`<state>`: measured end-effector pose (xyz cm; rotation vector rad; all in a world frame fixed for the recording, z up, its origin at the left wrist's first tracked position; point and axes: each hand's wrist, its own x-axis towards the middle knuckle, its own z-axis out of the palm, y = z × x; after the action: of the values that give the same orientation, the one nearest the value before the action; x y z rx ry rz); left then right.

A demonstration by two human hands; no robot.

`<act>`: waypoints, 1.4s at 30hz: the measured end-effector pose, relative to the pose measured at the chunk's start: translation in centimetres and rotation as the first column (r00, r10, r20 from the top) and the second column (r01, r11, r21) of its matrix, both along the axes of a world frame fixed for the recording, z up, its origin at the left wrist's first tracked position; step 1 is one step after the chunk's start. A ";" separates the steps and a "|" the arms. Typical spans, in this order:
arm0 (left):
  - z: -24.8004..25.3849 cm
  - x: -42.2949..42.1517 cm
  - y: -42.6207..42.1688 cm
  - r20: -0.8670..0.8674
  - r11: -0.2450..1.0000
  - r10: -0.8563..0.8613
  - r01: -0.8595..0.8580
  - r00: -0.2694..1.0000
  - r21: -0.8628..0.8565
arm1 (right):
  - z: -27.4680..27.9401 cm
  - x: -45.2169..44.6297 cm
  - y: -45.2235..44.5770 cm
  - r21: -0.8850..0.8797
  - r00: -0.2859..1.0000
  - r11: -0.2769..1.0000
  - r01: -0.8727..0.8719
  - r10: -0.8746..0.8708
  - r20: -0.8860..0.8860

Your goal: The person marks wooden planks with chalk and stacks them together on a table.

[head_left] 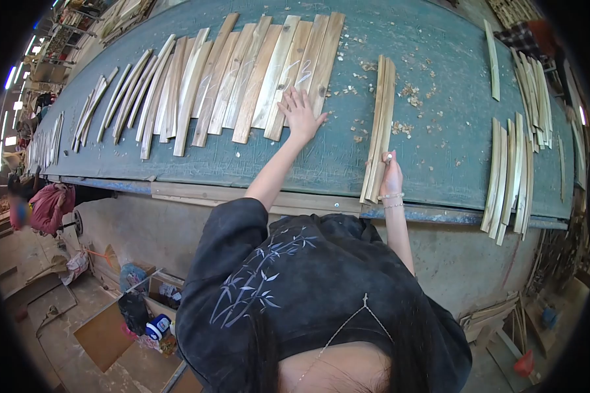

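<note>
My left hand (301,118) lies spread, palm down, on the lower right part of a row of wooden slats (248,82) on the green table. Chalk-like marks run across several of these slats. To the right, a narrow bundle of slats (379,118) stretches from mid-table to the near edge. My right hand (392,175) is closed at the bundle's lower right side, with a small pale object, too small to name, near the thumb. Its fingers are partly hidden, but they appear to grip the bundle.
Wood chips (410,92) are scattered over the green table (446,150). More slats (510,177) lie at the right, some past the near edge. Curved slats (134,95) lie at the left. A person in a red top (50,208) is at the far left.
</note>
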<state>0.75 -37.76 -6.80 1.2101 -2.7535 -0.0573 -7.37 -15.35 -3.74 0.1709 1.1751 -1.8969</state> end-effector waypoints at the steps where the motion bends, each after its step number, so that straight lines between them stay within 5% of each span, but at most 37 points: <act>1: 0.1 -0.2 -0.5 0.072 0.999 -0.044 0.043 0.996 0.020 | -0.6 -0.4 0.4 0.027 1.000 1.000 0.004 -0.003 -0.023; 3: -0.3 -0.1 -1.4 0.118 0.995 -0.095 0.096 0.988 -0.002 | -1.0 -0.8 1.3 0.056 0.999 0.998 0.015 -0.013 -0.038; 5: -1.1 1.1 -3.7 -0.224 0.921 -0.357 0.382 0.907 0.076 | -0.5 -1.0 2.1 -0.049 0.997 0.998 -0.039 0.042 0.070; 6: 0.9 1.9 -3.5 -0.377 0.874 -0.308 0.416 0.874 0.251 | -0.3 -0.9 2.2 -0.071 0.994 0.997 -0.025 0.032 0.102; 7: 1.9 2.4 -2.8 -0.376 0.874 -0.309 0.417 0.874 0.250 | 0.3 -0.8 2.1 -0.072 0.994 0.997 -0.023 0.030 0.103; 8: 2.6 2.9 -2.1 -0.552 0.446 0.109 0.456 0.827 0.770 | 0.9 -0.7 1.9 -0.072 0.992 0.997 -0.024 0.033 0.118; 9: 3.8 3.4 -1.3 -0.367 -0.223 0.522 0.538 0.770 0.813 | 1.5 -0.6 1.6 -0.072 0.991 0.997 -0.026 0.035 0.132; 11: 6.4 3.0 1.8 -0.341 -0.345 0.615 0.631 0.711 0.695 | 1.9 -0.2 0.9 -0.102 0.990 0.995 -0.003 0.017 0.141; 13: 4.2 2.5 3.6 -0.093 -0.461 0.796 0.699 0.598 0.546 | 2.1 -0.2 0.4 -0.129 0.989 0.992 0.002 0.017 0.144; 15: 3.4 2.0 5.8 -0.099 -0.408 0.807 0.671 0.583 0.619 | 1.3 -0.2 0.3 -0.171 0.987 0.985 0.010 0.018 0.160; 17: 4.5 2.2 8.1 -0.136 -0.256 0.565 0.329 0.814 0.909 | 1.2 0.0 0.1 -0.190 0.992 0.982 0.002 0.022 0.122; 19: 5.5 3.3 11.2 -0.260 -0.149 0.471 0.366 0.843 0.919 | 0.9 0.7 -0.4 -0.205 0.990 0.979 0.002 0.027 0.138; 21: 5.7 4.2 13.9 -0.370 0.369 0.112 0.307 0.922 0.877 | -0.6 1.7 -1.1 -0.144 0.988 0.978 0.148 -0.140 0.065; 22: 7.3 4.8 14.0 -0.220 0.106 0.217 0.201 0.951 0.974 | -0.1 2.0 -1.0 -0.137 0.987 0.979 0.149 -0.139 0.078; 25: 5.7 5.2 14.7 -0.270 -0.020 0.346 0.295 0.899 0.955 | 0.0 2.7 -0.8 -0.028 0.982 0.995 0.092 -0.095 -0.162; 28: 7.2 5.2 14.3 -0.331 -0.101 0.294 0.374 0.896 0.922 | 1.1 2.8 -1.1 0.084 0.976 0.995 0.056 -0.037 -0.216; 31: 5.4 5.0 14.7 -0.319 -0.152 0.311 0.378 0.895 0.913 | 1.4 2.3 -0.8 0.027 0.996 0.998 0.051 -0.052 0.066; 33: 4.0 4.4 15.2 -0.411 -0.016 0.242 0.427 0.879 0.904 | 0.5 1.8 -0.4 0.089 0.996 0.996 0.012 -0.003 -0.093; 36: 8.0 3.1 15.5 -0.330 -0.166 0.210 0.366 0.920 0.916 | 0.6 1.3 0.0 0.077 0.967 0.994 0.078 -0.057 -0.250; 41: 7.0 0.1 16.9 -0.342 -0.122 0.139 0.359 0.929 0.925 | 0.4 -1.7 1.8 0.158 0.866 0.977 0.141 -0.044 -0.498; 42: 7.3 -0.9 16.9 -0.412 0.015 -0.007 0.412 0.911 0.911 | 1.0 -2.6 2.4 0.205 0.819 0.964 0.168 -0.021 -0.574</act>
<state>-0.19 -20.90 0.51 0.6214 -2.2580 -2.3748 -9.98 -12.99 -2.70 -0.2308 1.8407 -1.9426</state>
